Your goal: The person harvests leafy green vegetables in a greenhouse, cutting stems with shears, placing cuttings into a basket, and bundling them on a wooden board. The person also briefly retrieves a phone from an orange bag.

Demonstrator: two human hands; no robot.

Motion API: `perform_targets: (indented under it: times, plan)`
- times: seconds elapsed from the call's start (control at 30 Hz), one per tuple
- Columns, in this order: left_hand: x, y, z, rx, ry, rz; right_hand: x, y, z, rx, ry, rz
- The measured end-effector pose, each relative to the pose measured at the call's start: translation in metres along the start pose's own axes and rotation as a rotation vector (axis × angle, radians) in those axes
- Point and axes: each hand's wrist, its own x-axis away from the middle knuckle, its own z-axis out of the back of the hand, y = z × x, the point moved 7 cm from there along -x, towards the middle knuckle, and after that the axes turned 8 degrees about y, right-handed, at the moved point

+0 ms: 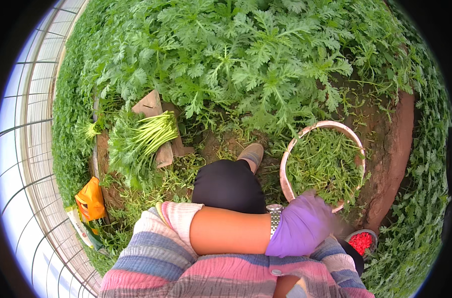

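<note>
My left arm reaches across my lap to the right. My left hand (304, 227), in a purple glove with a metal-band watch (274, 218) at the wrist, is at the near rim of a round tub (284, 167). Its fingers are blurred, so their grip cannot be made out. Leafy green trimmings (323, 164) fill the tub. My right hand is not in view; its sleeve ends low at the right. To the left, a bundle of cut leafy greens (157, 132) lies across a wooden stand (149, 104), its pale stems pointing right.
Tall, lobed-leaf crop plants (248, 56) grow ahead. A small bowl of red bands or ties (361, 242) sits low right, near a soil ridge (393, 160). At left are an orange bag (91, 199), another stem bundle (92, 129) and a greenhouse wall (36, 111).
</note>
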Motion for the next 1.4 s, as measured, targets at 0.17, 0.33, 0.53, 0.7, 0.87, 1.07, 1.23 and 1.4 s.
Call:
perform_targets:
  times: [0.17, 0.33, 0.53, 0.7, 0.87, 1.07, 1.23, 1.4]
  plan:
    - [0.036, 0.002, -0.025, -0.09, -0.112, 0.063, -0.011, -0.001, 0.017, -0.029, 0.1, 0.044]
    - [0.048, 0.031, -0.031, -0.26, 0.142, -0.193, -0.008, 0.024, 0.055, -0.092, 0.186, 0.017]
    - [0.053, -0.009, -0.027, -0.355, -0.114, -0.037, -0.017, 0.036, 0.089, -0.188, 0.272, -0.041]
    - [0.064, -0.041, -0.001, -0.147, -0.157, 0.063, -0.05, 0.007, 0.093, -0.24, 0.354, -0.04]
    - [0.089, -0.06, 0.03, -0.271, 0.354, 0.068, -0.132, -0.038, 0.076, -0.19, 0.51, 0.078]
    - [0.08, -0.072, 0.025, -0.144, 0.279, 0.183, -0.204, -0.088, 0.056, 0.546, 0.442, 0.325]
    - [0.076, -0.072, 0.024, -0.103, 0.238, 0.208, -0.198, -0.08, 0.069, 0.853, 0.366, 0.398]
    - [0.07, -0.066, 0.027, -0.28, 0.333, 0.103, -0.191, -0.057, 0.109, 0.406, 0.562, 0.222]
